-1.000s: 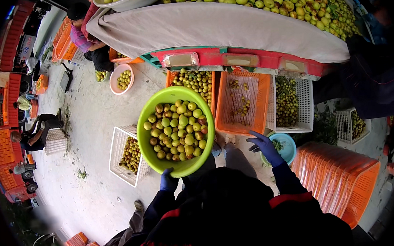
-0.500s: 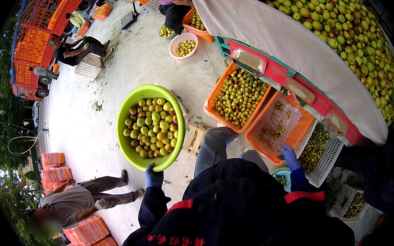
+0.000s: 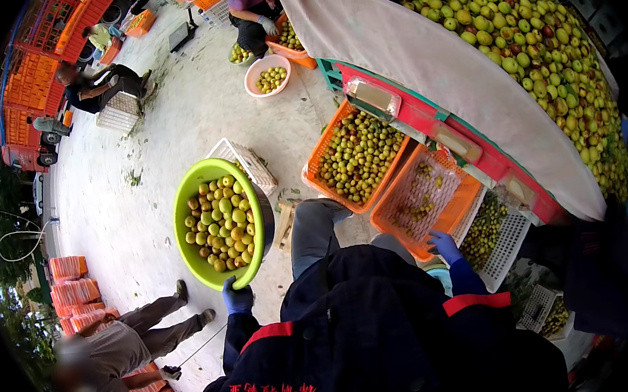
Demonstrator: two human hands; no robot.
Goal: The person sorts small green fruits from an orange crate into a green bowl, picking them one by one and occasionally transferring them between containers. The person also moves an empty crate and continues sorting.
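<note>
My gloved left hand (image 3: 238, 296) grips the near rim of a bright green tub (image 3: 207, 169) holding several green and reddish-brown round fruits, held out at my front left. My gloved right hand (image 3: 444, 246) is off the tub, fingers spread and empty, beside the near corner of a nearly emptied orange crate (image 3: 385, 223). A fuller orange crate (image 3: 317, 167) of smaller fruit stands beyond it, and a white crate (image 3: 495, 255) of small fruit sits to its right. Behind the tub, a white crate (image 3: 257, 164) rests on the concrete.
A draped sorting bed (image 3: 436, 58) heaped with fruit runs along my right. A person (image 3: 139, 331) with a thin rod walks at lower left by stacked orange crates (image 3: 68, 292). A seated worker (image 3: 95, 88), a pink basin (image 3: 255, 78) and an orange truck (image 3: 24, 87) are farther off.
My view has turned leftward, bringing the walking person into sight. The green tub has swung left in my left hand, and my right hand stays apart from it with spread fingers.
</note>
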